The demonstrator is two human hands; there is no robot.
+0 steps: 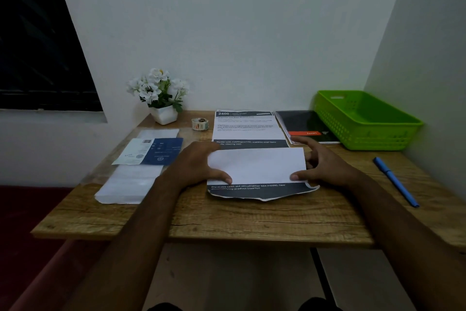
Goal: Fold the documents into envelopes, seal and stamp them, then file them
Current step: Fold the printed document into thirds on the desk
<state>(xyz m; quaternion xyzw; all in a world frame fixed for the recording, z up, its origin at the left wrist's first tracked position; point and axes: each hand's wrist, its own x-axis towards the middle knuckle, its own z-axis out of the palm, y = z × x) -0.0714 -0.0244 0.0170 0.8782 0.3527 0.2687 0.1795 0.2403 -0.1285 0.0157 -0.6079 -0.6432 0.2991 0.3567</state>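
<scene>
White paper (256, 165), thin and floppy, lies mid-counter (227, 220). Left hand (195, 163) and right hand (325, 163) pinch its side edges, fingers (223, 175) curled, probably folding it. Best held by edges.

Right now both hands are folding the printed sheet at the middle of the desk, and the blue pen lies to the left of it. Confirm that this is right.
Not quite. The head view shows the blue pen lying to the right of the printed sheet, below the green basket. The rest holds: the left hand and right hand are folding it at the middle of the desk.
</scene>
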